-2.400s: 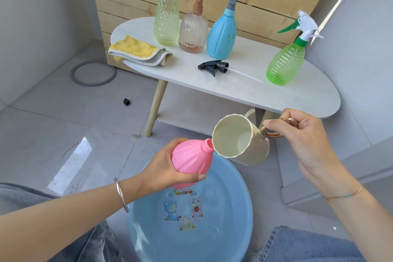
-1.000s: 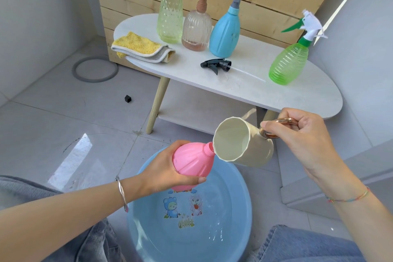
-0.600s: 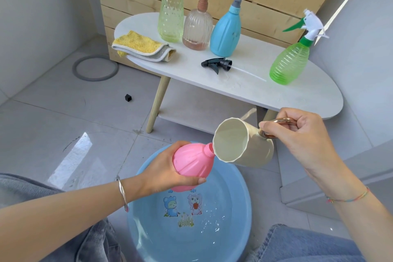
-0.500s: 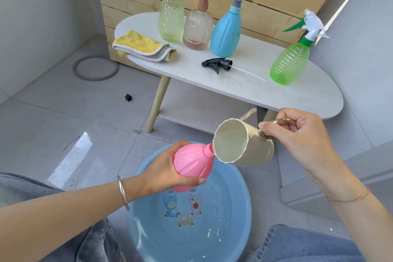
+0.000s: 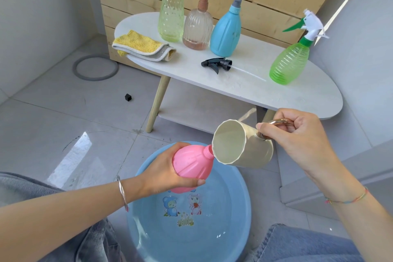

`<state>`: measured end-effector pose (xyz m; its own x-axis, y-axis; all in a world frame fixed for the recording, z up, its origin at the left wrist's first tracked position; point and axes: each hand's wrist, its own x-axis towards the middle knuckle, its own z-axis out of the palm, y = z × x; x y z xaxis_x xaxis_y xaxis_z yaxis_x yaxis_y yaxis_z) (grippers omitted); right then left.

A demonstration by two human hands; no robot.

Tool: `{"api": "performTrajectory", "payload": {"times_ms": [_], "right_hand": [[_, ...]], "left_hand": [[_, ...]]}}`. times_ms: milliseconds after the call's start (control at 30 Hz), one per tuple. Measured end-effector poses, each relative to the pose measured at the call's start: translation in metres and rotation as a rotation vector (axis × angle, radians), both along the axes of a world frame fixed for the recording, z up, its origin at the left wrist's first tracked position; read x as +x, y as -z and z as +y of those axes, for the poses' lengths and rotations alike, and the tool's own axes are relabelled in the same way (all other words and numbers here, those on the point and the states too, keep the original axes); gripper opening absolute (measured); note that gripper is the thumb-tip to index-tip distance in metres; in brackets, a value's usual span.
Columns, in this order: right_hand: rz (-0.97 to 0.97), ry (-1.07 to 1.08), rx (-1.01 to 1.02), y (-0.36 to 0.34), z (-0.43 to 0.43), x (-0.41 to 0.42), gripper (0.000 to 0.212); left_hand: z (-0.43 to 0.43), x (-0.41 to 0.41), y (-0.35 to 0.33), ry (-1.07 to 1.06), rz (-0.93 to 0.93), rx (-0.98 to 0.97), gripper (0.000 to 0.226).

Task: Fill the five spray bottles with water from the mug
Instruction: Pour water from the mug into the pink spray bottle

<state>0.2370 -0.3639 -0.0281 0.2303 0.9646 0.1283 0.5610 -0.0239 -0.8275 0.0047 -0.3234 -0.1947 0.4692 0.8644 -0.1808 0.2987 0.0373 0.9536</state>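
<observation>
Right now the pink bottle (image 5: 191, 164) is hanging tilted above the blue basin (image 5: 234, 219), its open neck touching the lip of the cream mug (image 5: 244, 147). The left hand (image 5: 163, 174) is cupping the bottle's round belly from below, thumb curling across the front and fingers wrapping the far side.

The bottle is looking like thin, light plastic, and it is probably getting heavier as water goes in. Once wet, its smooth ribs may be turning slippery, so the wide belly is the sensible place to be gripping. The grip wants to be firm but not squeezing, since soft walls could be pushing water back out of the narrow neck.

The right hand (image 5: 297, 140) is clamping its fingers round the mug's coppery handle (image 5: 278, 122) and tipping the mug almost onto its side. The mug is seeming rigid, and the handle is giving fine control of the tilt. Whether water is flowing at this instant I cannot tell.

Beyond, four capped spray bottles are standing on the white table (image 5: 297, 93): the pale green bottle (image 5: 171, 19), clear brownish bottle (image 5: 198, 27) and blue bottle (image 5: 226, 32) are clustering at the back, with the bright green bottle (image 5: 287, 64) standing apart on the right. A black trigger head (image 5: 217, 64) is lying between them, presumably the pink bottle's, and a yellow cloth (image 5: 142, 45) is sitting at the left end.
</observation>
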Motion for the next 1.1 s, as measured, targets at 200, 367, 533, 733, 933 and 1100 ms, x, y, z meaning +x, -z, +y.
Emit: {"api": "performTrajectory", "payload": {"times_ms": [200,367,533,733,933,1100], "right_hand": [[-0.033,0.001,0.01,-0.0011,-0.0002,-0.0019,0.038],[-0.061,0.001,0.021,-0.0009,-0.0005,-0.002,0.035],[-0.061,-0.001,0.03,-0.0003,-0.0002,-0.0023,0.039],[-0.095,-0.009,0.041,0.0001,-0.0006,-0.0025,0.036],[-0.126,-0.02,0.061,-0.001,-0.0012,-0.004,0.038],[-0.158,-0.029,0.085,-0.0005,-0.0007,-0.0043,0.039]], "left_hand": [[-0.0004,0.0003,0.0008,-0.001,0.004,0.008,0.089],[-0.0006,0.0005,0.0012,0.0,0.003,0.012,0.088],[-0.0006,0.0008,0.0019,-0.003,-0.011,0.012,0.087],[-0.0013,0.0011,0.0017,0.01,-0.016,0.012,0.087],[-0.0016,0.0009,0.0014,0.02,-0.009,0.012,0.088],[-0.0012,0.001,0.0013,0.012,-0.008,0.013,0.087]]}}
